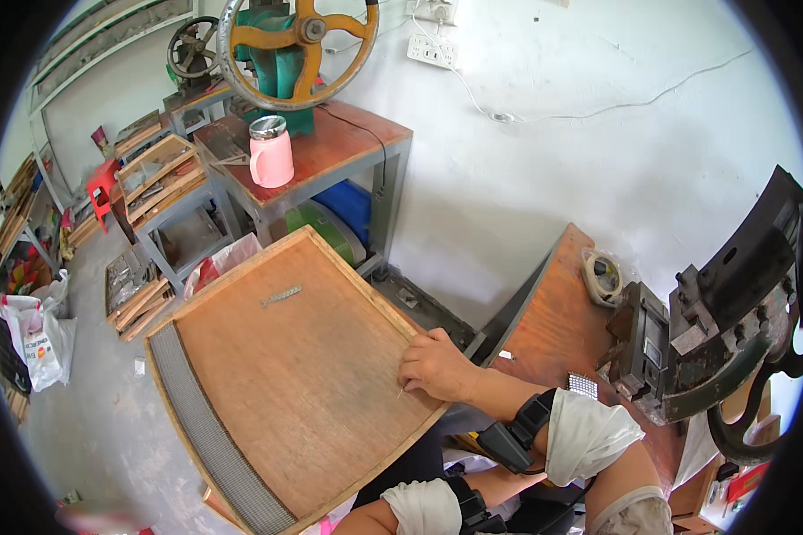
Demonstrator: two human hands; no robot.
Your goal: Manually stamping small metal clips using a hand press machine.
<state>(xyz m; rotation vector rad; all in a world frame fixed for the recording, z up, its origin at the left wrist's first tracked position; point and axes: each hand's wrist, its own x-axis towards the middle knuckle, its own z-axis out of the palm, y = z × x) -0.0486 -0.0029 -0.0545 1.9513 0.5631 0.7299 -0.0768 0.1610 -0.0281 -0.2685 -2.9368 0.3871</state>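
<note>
A shallow wooden tray [285, 374] with a raised rim spans the middle of the view. Small grey metal pieces [210, 428] stand in tight rows along its left side, and a short strip of similar pieces [282, 295] lies loose near its far end. My right hand [437, 364] is over the tray's right rim, fingers curled and pressed together; a tiny thin bit shows at the fingertips, too small to name. My left hand [504, 483] reaches rightward below my right forearm, its fingers hidden. Both wrists carry black devices.
At right, a wooden bench [544, 312] holds a dark hand-wheel press [687, 330], a small block of silver pieces [583, 385] and a bagged coil [602, 276]. A pink mug [271, 153] stands beside a green press with a yellow wheel [308, 36] on the far table.
</note>
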